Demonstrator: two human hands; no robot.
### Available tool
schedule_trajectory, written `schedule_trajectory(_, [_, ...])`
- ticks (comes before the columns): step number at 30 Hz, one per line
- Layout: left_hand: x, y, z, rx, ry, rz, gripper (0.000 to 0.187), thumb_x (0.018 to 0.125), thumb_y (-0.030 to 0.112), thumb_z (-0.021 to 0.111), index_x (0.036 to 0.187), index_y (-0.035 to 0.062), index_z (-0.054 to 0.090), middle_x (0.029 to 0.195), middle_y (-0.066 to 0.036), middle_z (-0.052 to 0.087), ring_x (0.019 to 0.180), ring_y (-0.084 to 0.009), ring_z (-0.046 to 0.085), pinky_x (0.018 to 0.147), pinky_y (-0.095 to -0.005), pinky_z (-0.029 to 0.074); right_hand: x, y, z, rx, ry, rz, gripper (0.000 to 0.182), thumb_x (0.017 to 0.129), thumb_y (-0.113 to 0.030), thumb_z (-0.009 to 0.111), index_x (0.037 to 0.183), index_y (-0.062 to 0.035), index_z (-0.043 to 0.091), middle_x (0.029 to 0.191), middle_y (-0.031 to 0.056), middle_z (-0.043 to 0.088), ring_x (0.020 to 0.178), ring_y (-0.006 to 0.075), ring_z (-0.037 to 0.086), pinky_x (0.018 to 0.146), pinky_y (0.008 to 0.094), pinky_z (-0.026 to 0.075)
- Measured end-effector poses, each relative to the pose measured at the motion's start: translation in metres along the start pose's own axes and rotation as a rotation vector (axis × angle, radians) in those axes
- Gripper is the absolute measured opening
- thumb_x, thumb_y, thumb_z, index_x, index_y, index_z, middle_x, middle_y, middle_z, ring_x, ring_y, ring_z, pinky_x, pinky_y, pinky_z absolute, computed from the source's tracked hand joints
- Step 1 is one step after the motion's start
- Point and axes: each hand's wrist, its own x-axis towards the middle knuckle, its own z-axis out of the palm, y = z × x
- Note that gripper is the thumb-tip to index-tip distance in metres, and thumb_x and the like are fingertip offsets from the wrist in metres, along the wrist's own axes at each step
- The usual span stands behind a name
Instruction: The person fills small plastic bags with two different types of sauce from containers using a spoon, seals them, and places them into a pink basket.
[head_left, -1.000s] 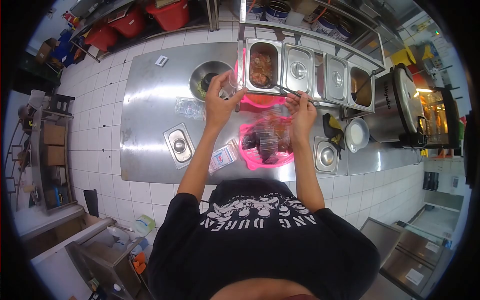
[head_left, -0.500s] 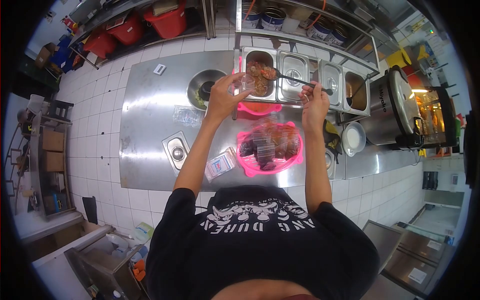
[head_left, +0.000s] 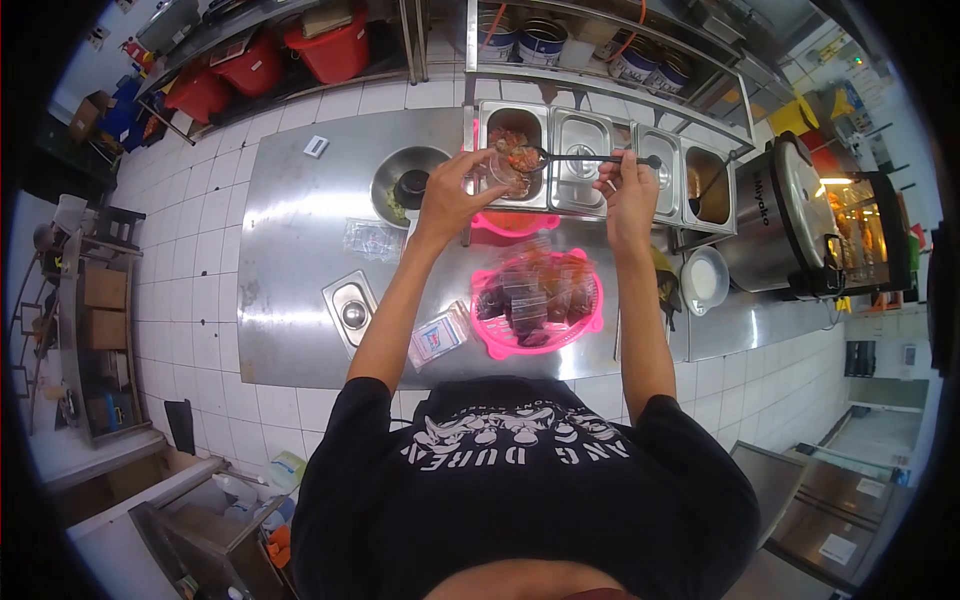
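My left hand [head_left: 450,195] curves its thumb and fingers around a small clear plastic bag [head_left: 497,176], held over the near left edge of a steel food pan [head_left: 541,180]. Chopped red and green sauce lies in that pan. With my right hand [head_left: 627,195] I grip the handle of a black serving spoon [head_left: 590,158]. The spoon's bowl, heaped with the sauce, is tilted at the bag's mouth. Below my hands is a pink basket [head_left: 490,341] of filled clear bags [head_left: 530,295]. Part of the held bag is hidden by my fingers.
Lidded steel pans [head_left: 581,150] stand to the right of the open one, before a big Miyako cooker [head_left: 770,215]. A steel bowl [head_left: 388,190] is left of my left hand. On the steel table [head_left: 290,250] lie a packet of bags [head_left: 438,335] and a small lidded pan [head_left: 350,312].
The spoon has come left and its loaded bowl has met the bag's mouth. My left hand has shifted slightly right. My right hand has moved slightly, still gripping the handle.
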Motion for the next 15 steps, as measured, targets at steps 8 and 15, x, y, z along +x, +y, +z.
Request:
schedule_trajectory(8, [-0.001,-0.002,0.004,-0.031,-0.007,0.016,0.055,0.07,0.021,0.085,0.117,0.0012,0.064,0.103,-0.013,0.068,0.087,-0.0237,0.066,0.079,-0.0329,0.052,0.007,-0.011,0.021,-0.222,-0.083,-0.113,0.028,0.104,-0.024,0.048,0.101,0.0011,0.06,0.078,0.0069,0.062,0.067,0.0105,0.058,0.058,0.0254,0.052])
schedule_trajectory(15, [-0.002,0.001,0.009,-0.001,0.051,0.037,0.057,0.071,0.021,0.085,0.12,0.0018,0.063,0.105,-0.014,0.067,0.09,-0.0256,0.066,0.08,-0.0342,0.052,0.004,-0.04,0.06,-0.6,-0.393,-0.282,0.024,0.101,-0.018,0.052,0.102,0.0025,0.065,0.076,0.0071,0.067,0.064,0.0089,0.061,0.057,0.0246,0.051])
